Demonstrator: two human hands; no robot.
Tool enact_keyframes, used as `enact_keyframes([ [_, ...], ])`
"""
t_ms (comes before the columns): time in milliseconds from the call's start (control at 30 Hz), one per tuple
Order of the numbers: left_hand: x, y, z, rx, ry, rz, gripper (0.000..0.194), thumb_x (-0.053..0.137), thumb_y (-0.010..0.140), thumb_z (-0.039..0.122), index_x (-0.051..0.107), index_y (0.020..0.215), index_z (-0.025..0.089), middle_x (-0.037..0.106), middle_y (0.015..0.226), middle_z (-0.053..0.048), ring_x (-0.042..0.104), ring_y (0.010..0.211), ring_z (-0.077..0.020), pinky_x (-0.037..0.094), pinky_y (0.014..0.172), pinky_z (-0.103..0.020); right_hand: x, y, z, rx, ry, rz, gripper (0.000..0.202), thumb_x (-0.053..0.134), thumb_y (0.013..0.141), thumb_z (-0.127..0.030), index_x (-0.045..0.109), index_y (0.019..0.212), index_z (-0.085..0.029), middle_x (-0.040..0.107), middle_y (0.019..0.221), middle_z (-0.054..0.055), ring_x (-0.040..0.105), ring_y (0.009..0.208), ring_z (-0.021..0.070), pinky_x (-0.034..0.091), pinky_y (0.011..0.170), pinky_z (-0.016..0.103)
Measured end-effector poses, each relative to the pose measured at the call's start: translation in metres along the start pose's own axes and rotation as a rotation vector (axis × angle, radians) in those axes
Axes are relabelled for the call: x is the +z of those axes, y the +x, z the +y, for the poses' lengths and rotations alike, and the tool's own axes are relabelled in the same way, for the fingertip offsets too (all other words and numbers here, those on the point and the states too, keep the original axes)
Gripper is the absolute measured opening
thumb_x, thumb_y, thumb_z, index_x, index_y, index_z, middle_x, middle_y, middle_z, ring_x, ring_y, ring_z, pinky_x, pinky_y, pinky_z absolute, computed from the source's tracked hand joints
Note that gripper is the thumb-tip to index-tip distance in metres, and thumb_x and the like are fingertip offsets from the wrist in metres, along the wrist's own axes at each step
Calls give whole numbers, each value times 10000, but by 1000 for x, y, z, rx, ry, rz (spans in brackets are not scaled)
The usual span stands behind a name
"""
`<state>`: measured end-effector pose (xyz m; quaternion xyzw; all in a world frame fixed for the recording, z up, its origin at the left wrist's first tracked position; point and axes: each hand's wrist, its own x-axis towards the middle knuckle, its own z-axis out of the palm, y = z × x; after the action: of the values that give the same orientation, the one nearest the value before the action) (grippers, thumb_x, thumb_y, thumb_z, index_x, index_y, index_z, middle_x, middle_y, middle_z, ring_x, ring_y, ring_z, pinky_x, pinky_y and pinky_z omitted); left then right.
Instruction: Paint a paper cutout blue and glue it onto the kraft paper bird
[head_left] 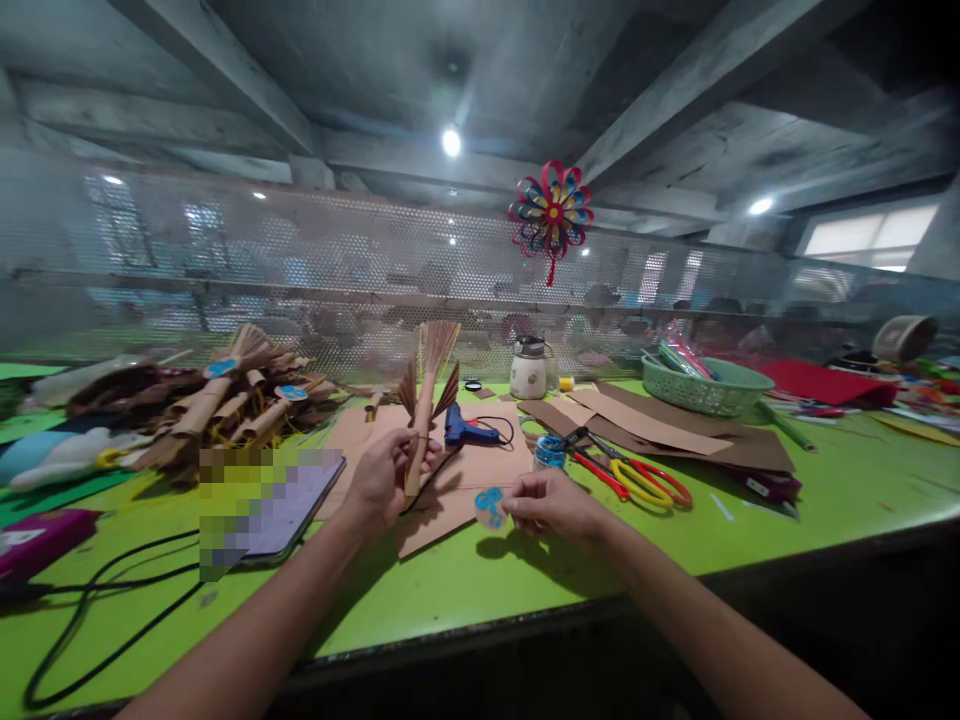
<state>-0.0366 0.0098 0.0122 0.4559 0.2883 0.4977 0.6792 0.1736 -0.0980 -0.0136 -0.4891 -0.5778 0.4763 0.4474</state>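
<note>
Head view: left hand grips upright paper broom, presenting its handle; right hand pinches blue round label beside it.

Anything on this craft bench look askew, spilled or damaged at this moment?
Nothing looks spilled or broken. The left hand holds a brown paper broom upright; the right hand pinches a small round blue-and-white sticker. The glue gun, scissors and card sheets lie loose, ordinary working clutter.
</note>
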Motion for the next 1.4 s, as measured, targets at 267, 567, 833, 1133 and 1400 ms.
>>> enact_keyframes([
  [267, 3, -8, -4, 46, -26, -42, 113, 558, 720, 197, 623, 778, 125, 638, 689, -54, 547, 543, -103, 453, 505, -190, -2, 15, 9, 5, 5, 52, 388, 765, 654, -498, 622, 636, -137, 522, 467, -36, 371, 386, 51, 256, 405, 190],
  [567, 3, -6, -17, 39, -42, -129, 71, 575, 750, 197, 586, 794, 142, 646, 697, -55, 583, 577, -122, 478, 540, -212, 6, 24, -30, -191, 197, 142, 334, 771, 689, -445, 626, 667, -145, 555, 546, -22, 398, 436, 61, 278, 431, 216],
  [833, 9, -11, -21, 6, -109, -138, 77, 564, 753, 176, 548, 821, 145, 617, 655, -41, 563, 523, -121, 440, 477, -201, 28, 62, -43, -307, 264, 254, 366, 807, 614, -455, 612, 623, -145, 538, 532, -26, 394, 435, 64, 270, 420, 218],
  [1133, 7, -7, -17, -20, -138, -34, 141, 516, 782, 181, 562, 671, 107, 596, 605, -67, 521, 465, -100, 418, 431, -182, 3, 42, -14, -23, 10, 78, 359, 758, 668, -458, 593, 612, -144, 573, 504, -9, 388, 394, 57, 247, 408, 208],
  [1400, 3, 0, -7, -5, -162, 19, 111, 509, 795, 145, 608, 818, 99, 606, 633, -60, 543, 500, -108, 407, 422, -165, 4, 34, -2, 200, -394, 104, 243, 714, 720, -281, 586, 555, -156, 513, 430, -36, 377, 360, 63, 228, 379, 206],
])
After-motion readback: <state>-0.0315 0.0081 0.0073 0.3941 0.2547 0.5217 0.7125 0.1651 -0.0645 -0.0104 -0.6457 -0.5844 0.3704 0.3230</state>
